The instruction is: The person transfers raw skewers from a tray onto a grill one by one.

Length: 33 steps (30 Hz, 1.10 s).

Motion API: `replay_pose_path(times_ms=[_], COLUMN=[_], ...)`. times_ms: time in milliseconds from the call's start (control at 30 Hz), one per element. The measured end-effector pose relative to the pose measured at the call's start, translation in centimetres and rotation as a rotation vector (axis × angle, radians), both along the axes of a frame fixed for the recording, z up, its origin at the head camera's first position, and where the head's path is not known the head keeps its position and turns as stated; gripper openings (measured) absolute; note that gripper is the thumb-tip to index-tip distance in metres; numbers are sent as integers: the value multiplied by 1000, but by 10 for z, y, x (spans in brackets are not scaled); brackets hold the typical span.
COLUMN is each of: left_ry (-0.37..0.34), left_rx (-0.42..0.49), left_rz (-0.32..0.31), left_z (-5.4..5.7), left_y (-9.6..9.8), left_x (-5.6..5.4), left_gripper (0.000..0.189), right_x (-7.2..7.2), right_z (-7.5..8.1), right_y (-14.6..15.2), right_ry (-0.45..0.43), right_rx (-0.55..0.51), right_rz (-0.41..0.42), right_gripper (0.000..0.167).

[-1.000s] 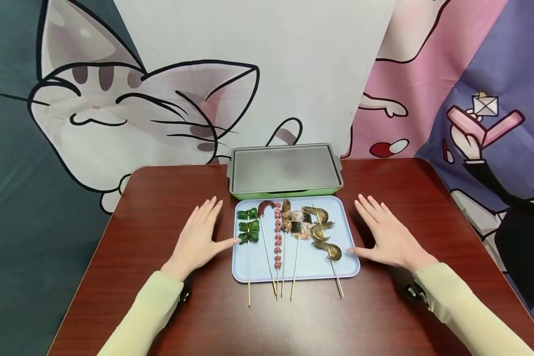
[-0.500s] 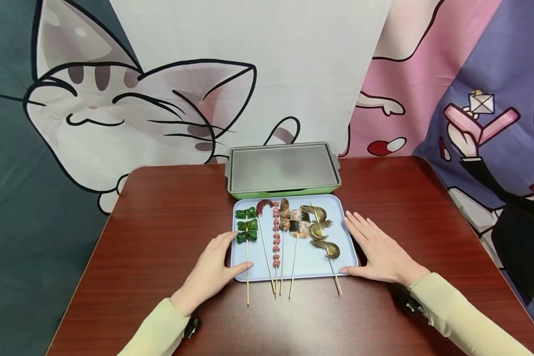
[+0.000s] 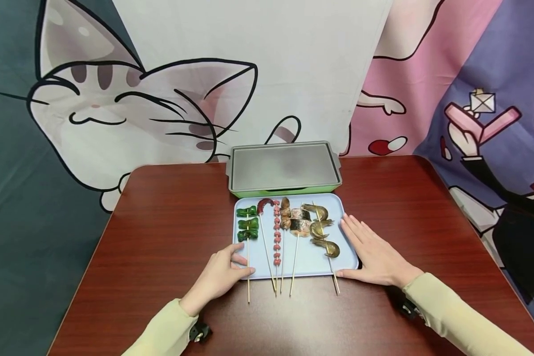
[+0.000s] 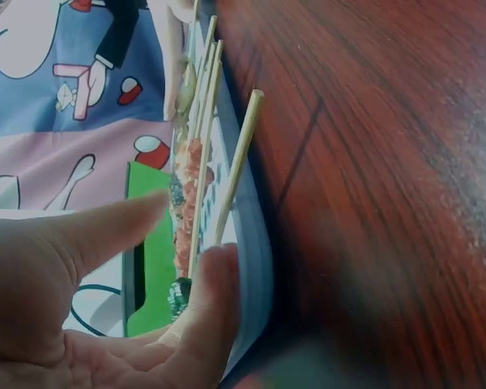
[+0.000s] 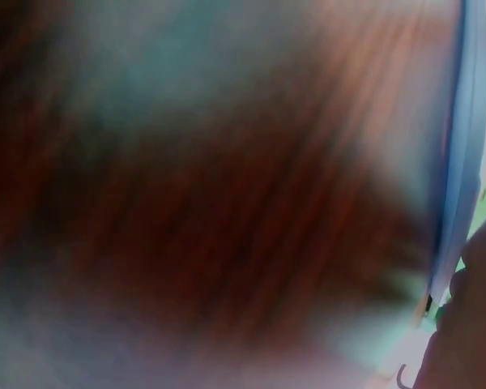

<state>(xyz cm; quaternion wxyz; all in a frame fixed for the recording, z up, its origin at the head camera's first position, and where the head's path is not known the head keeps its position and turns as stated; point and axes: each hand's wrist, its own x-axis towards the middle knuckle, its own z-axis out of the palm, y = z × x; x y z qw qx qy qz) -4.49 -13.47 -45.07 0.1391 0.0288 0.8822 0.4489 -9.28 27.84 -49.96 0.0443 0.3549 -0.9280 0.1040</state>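
Observation:
A pale blue tray bears several skewers, their stick ends jutting over its front edge. My left hand is at the front left corner, thumb and fingers either side of the green pepper skewer. In the left wrist view, a finger lies against the stick while the thumb stands apart from it. My right hand lies along the tray's right side, fingers straight, thumb tip by the stick of the shrimp skewer. Between them lie a dark red curved piece, small pink chunks and fish slices on sticks.
Right behind the tray stands a green electric griddle with a flat grey plate. The dark red wooden table reaches back to a wall cloth printed with cartoons. The right wrist view is mostly blurred tabletop.
My left hand has come right and toward me, from the tray's left side to the pepper skewer's stick. The right hand has shifted left and closer, up against the tray's right side.

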Motion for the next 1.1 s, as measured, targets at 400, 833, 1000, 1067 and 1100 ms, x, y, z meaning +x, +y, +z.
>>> replay_pose_path(times_ms=[400,833,1000,1067,1100], left_ry=[-48,-114,-148,-153,-155], left_rx=[0,107,178,209,219], left_rz=[-14,-7,53,69,76], left_z=[-4,-4,-5,-5,-4], left_y=[0,1,-4,-6,-7], left_x=[-10,-14,-10,-8,-7], left_gripper=[44,38,33,31,31], right_x=[2,2,2,2,3], right_z=[-2,1,2,3,3], right_y=[-1,-1,-2,-2,-2], right_ry=[-3,-5,-3,3,6], right_rx=[29,27,34,33,31], right_rz=[-17,-18,-18,-14,-12], right_gripper=[121,121,121,120,120])
